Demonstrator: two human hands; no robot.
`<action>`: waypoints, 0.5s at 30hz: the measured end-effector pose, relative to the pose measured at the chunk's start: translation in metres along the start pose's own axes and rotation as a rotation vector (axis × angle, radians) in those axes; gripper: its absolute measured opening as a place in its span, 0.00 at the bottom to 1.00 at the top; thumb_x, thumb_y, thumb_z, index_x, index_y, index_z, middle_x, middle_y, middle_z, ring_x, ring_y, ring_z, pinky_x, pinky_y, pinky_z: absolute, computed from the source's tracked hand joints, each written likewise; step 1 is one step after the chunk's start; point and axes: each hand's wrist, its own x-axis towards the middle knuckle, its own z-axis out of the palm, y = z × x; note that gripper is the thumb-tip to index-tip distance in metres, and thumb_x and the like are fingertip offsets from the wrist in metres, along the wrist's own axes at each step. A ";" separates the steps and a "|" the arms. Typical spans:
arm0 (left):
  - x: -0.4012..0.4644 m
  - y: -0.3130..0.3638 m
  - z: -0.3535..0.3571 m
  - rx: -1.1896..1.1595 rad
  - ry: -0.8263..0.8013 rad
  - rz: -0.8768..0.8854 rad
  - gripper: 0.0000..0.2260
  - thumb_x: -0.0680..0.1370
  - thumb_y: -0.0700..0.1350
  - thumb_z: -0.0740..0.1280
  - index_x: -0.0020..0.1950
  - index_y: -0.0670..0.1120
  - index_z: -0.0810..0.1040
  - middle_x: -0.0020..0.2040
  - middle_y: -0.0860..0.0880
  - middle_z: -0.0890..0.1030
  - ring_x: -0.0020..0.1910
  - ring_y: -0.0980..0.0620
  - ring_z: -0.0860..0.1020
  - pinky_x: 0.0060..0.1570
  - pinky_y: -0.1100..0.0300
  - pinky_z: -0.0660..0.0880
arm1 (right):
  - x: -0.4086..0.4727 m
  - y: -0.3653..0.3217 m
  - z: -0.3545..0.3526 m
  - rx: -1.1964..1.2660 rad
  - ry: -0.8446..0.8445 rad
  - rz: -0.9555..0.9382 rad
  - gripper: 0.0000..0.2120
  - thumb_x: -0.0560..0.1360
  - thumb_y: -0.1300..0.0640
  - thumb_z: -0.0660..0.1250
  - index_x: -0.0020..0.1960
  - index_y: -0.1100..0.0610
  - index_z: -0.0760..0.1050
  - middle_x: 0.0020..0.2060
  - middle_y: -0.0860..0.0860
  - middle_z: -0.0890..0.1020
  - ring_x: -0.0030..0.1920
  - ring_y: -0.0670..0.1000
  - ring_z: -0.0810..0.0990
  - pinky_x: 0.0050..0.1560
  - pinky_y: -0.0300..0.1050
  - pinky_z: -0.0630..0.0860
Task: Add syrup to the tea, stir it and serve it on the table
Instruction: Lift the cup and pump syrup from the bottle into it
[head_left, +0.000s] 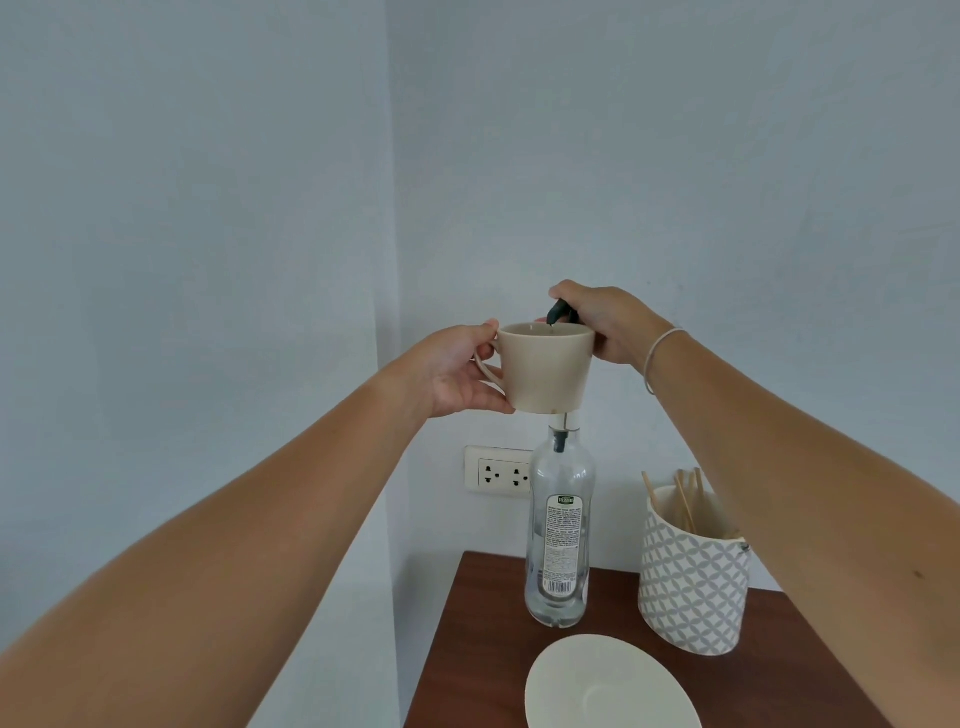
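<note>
- The left hand (457, 371) holds the beige tea cup (545, 366) up in the air; its fingers (491, 402) are closed round the handle and under the base, probably to keep the cup level and at the height of the pump
- A wall socket (498, 473) sits on the wall below those fingers, well apart from the cup
- The cup's rim lies just under the dark pump spout (557, 312), so anything dispensed should fall inside; whether tea is in the cup cannot be seen from this low angle
- The syrup bottle (558, 540) stands upright on the wooden surface (483, 649), directly beneath the cup, its clear body looking close to empty
- The right hand (608, 322) rests on top of the pump, fingers curled over the head and closed on it, seemingly placed to press down; the fingertips are hidden behind the cup
- A thin bracelet (660, 353) circles that wrist
- A white saucer (613, 686) lies on the surface below both hands, near the bottle's foot, likely waiting to receive the cup for serving
- A patterned holder (693, 582) with wooden stir sticks (685, 499) stands below the right hand, just beside the bottle, within easy reach for stirring
- By my reckoning the syrup step is in hand; stirring and serving are not yet done
</note>
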 end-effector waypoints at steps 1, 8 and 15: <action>-0.001 0.001 0.000 0.002 0.001 0.000 0.16 0.81 0.49 0.59 0.35 0.43 0.66 0.37 0.44 0.69 0.38 0.42 0.76 0.51 0.38 0.74 | 0.000 0.000 0.000 0.001 0.000 0.004 0.09 0.72 0.54 0.63 0.35 0.58 0.73 0.43 0.56 0.81 0.32 0.50 0.74 0.34 0.38 0.69; -0.001 0.003 0.001 0.019 -0.014 -0.011 0.16 0.81 0.49 0.60 0.36 0.43 0.67 0.42 0.42 0.70 0.41 0.39 0.77 0.45 0.40 0.75 | 0.001 -0.008 -0.004 0.064 -0.070 0.030 0.14 0.75 0.53 0.61 0.33 0.58 0.73 0.36 0.51 0.74 0.31 0.48 0.76 0.31 0.37 0.70; -0.001 0.001 0.004 0.002 -0.018 0.001 0.15 0.81 0.48 0.59 0.37 0.43 0.68 0.38 0.46 0.67 0.39 0.42 0.76 0.46 0.40 0.75 | 0.000 -0.010 -0.006 0.095 -0.083 0.033 0.16 0.76 0.48 0.60 0.33 0.55 0.72 0.41 0.50 0.72 0.23 0.45 0.78 0.24 0.31 0.70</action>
